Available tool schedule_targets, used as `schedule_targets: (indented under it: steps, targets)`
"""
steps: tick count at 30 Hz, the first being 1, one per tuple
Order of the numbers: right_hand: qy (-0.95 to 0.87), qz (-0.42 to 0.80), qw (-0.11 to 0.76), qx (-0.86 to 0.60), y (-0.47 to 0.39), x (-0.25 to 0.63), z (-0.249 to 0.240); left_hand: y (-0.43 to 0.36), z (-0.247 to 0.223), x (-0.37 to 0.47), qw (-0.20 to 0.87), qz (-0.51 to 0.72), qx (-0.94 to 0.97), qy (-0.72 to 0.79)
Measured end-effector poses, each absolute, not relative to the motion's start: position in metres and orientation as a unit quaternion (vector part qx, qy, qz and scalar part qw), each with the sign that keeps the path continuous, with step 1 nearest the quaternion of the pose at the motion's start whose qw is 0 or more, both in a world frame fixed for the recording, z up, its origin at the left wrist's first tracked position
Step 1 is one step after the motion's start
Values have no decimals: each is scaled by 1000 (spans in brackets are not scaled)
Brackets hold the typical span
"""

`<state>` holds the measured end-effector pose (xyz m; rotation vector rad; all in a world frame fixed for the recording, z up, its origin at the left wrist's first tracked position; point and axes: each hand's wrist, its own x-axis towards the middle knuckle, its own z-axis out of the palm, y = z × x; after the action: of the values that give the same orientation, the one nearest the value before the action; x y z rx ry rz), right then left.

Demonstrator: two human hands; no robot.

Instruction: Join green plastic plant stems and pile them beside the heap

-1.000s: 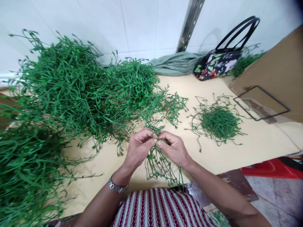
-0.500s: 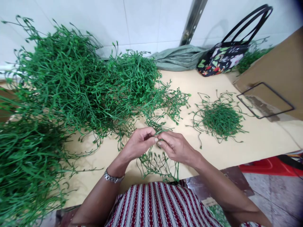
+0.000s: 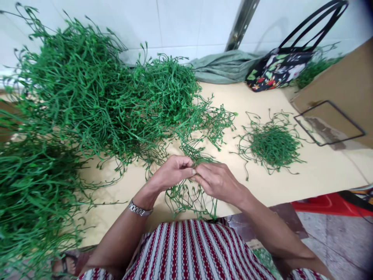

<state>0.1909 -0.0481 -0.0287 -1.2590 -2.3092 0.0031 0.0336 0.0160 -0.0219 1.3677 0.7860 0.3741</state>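
Observation:
My left hand (image 3: 174, 172) and my right hand (image 3: 215, 179) meet fingertip to fingertip over the front middle of the table. Both are closed in a pinch on a thin green flowering chive stem, mostly hidden by the fingers. Below the hands, near the table's front edge, lies a small loose bunch of budded chive stems (image 3: 189, 200). Just beyond the fingers, more loose stems (image 3: 194, 149) trail from the large heap of flowering chives (image 3: 96, 93) at the left and back. To the right sits a smaller, round pile of short chive stems (image 3: 275, 147).
Another thick heap of chives (image 3: 32, 202) fills the near left. Along the white wall lie a grey-green cloth (image 3: 227, 68) and a floral handbag (image 3: 279, 70). A cardboard box (image 3: 340, 93) and a thin black rectangular frame (image 3: 329, 123) stand at the right. Something red (image 3: 323, 204) is below the table edge.
The view has shifted slightly. My hands stay together, with the right fingers now closed tighter against the left thumb; the bit of stem seen above them before is less visible.

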Motion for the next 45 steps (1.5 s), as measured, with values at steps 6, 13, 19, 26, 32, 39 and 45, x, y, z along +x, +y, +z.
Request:
schedule_targets:
  steps: [6,13,19,26,32,39,45]
  targets:
    - [-835,63,345,-423,-44,191,-29,9,-22,42,730,262,527,347]
    - [-787,-22,433,-438,-39,186,-37,-2,-17,58,709,385,444,391]
    - [-802,-95,397,-436,-42,190,-45,-9,-21,66,721,393,386,421]
    - [-814,-63,388,-428,-43,194,-42,-7,-24,63,745,365,381,410]
    - [-746,248,428,-447,-46,197,-27,-6,-22,56,730,326,474,368]
    - [-609,493,448,-431,-49,197,-26,-17,-18,51,544,354,667,366]
    - [-484,604,488,-405,-53,190,-28,-21,-20,52,515,397,686,328]
